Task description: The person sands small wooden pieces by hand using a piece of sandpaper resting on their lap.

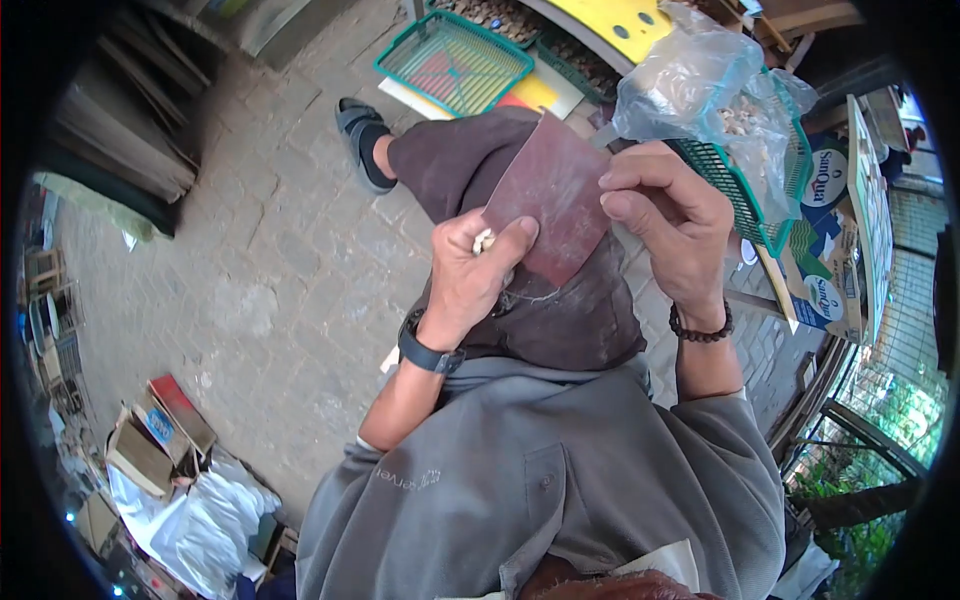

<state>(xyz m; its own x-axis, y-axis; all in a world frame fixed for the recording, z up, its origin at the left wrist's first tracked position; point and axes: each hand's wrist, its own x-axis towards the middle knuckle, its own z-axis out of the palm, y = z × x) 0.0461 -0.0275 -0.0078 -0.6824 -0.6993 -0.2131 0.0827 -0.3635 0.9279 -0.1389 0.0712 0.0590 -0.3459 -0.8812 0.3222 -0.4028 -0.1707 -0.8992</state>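
Note:
A reddish-brown sheet with whitish dust, like sandpaper, [555, 200] is held up over my lap. My left hand [475, 265] is closed on its lower left edge, thumb on top, and a small pale piece [484, 241] shows between the fingers. At the sheet's right edge is my right hand [675, 215], its thumb and index finger pinched together by the edge. Whether anything else is between those fingertips is too small to tell.
A green basket [400, 50] lies on the ground ahead. Another green basket [735, 185] with plastic bags [690, 85] stands at the right, beside a printed carton [825, 250]. Cardboard boxes [140, 450] and white plastic [215, 520] are at the lower left.

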